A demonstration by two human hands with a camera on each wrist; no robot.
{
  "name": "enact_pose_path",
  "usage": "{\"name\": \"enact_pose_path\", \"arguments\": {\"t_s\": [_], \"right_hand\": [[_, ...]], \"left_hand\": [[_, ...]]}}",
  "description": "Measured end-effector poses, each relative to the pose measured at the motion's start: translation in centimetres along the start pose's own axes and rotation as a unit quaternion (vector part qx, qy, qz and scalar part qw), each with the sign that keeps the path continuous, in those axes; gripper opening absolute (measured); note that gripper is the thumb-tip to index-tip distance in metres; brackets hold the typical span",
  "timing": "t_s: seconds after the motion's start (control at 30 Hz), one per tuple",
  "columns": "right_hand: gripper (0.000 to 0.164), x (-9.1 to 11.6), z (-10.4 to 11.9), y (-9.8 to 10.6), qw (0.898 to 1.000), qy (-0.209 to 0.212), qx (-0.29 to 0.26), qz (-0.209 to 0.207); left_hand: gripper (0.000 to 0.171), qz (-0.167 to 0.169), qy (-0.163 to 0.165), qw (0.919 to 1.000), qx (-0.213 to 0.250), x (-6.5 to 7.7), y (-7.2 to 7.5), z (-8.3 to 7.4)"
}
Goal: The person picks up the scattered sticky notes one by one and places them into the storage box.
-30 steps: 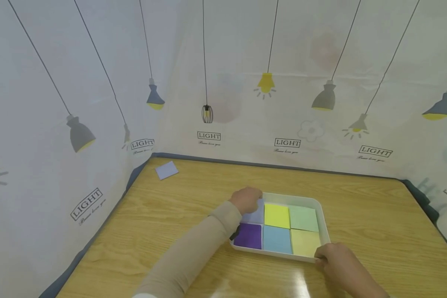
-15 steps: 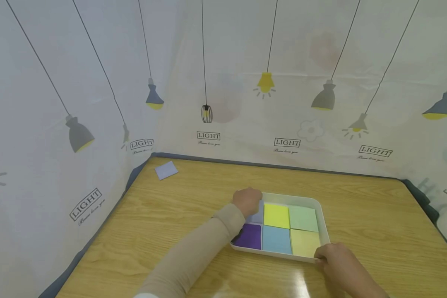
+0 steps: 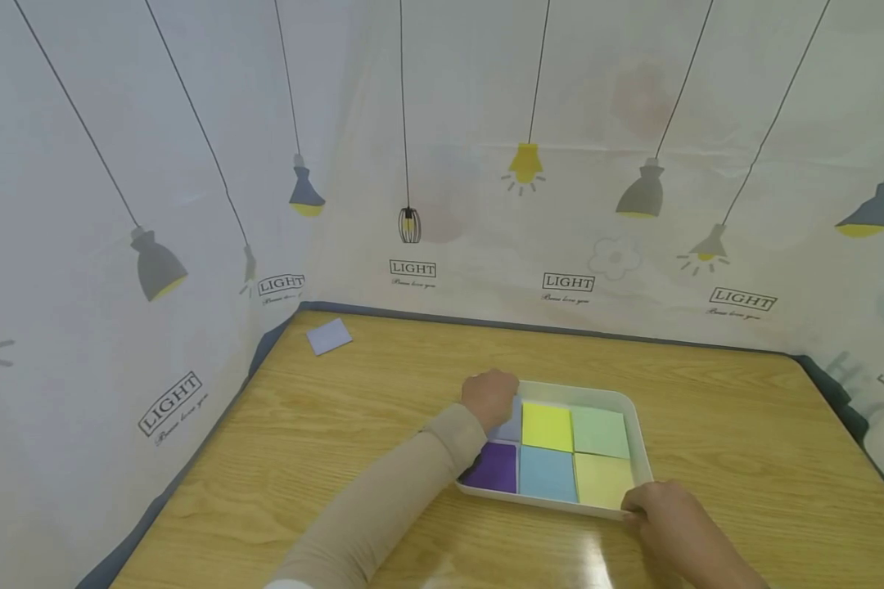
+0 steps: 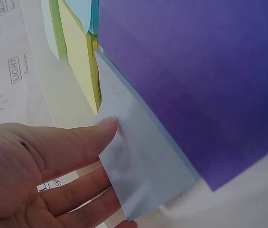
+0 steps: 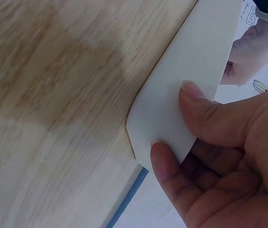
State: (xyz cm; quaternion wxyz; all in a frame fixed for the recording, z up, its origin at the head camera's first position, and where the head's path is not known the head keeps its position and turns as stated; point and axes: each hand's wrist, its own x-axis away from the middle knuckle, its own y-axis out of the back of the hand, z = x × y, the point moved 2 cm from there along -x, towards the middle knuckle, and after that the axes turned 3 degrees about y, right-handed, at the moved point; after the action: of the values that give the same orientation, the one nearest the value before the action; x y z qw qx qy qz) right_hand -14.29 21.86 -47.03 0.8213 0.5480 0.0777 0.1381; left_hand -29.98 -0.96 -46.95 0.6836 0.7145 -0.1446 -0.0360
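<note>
A white tray (image 3: 611, 397) holds two rows of square sticky-note pads. At its far left corner my left hand (image 3: 492, 398) reaches over the lavender pad (image 3: 511, 423). In the left wrist view, the thumb lies on the face of that lavender pad (image 4: 145, 152), with the fingers at its edge, pinching it. The purple pad (image 3: 495, 468) lies nearer to me, partly behind my sleeve. My right hand (image 3: 666, 511) grips the tray's near right corner; the right wrist view shows thumb and finger on the outer tray wall (image 5: 176, 80).
Bright yellow (image 3: 547, 426), pale green (image 3: 600, 432), light blue (image 3: 547, 474) and pale yellow (image 3: 602, 479) pads fill the other tray places. A lavender note (image 3: 329, 337) lies at the wooden table's (image 3: 383, 360) far left corner. Printed cloth walls (image 3: 471, 270) border the table.
Over the second, my left hand and sleeve have shifted slightly to the right at the tray's far left corner. The right hand and the tray stay in place.
</note>
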Motion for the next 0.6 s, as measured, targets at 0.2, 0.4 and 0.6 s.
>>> {"name": "enact_pose_path", "arguments": {"t_s": [0.2,0.4,0.6], "right_hand": [[0.02,0.01,0.02,-0.03,1.0,0.0,0.001,0.001],[0.018,-0.07,0.02,-0.08,1.0,-0.006,0.001,0.004],[0.016,-0.14,0.06,0.02,1.0,-0.009,0.001,0.006]], "left_hand": [[0.015,-0.011,-0.005,0.9999,-0.005,0.51,0.4,-0.16],[0.018,-0.016,-0.005,0.9997,-0.015,0.93,0.61,-0.32],[0.019,-0.022,-0.008,0.9993,-0.03,1.04,0.76,-0.48]]}}
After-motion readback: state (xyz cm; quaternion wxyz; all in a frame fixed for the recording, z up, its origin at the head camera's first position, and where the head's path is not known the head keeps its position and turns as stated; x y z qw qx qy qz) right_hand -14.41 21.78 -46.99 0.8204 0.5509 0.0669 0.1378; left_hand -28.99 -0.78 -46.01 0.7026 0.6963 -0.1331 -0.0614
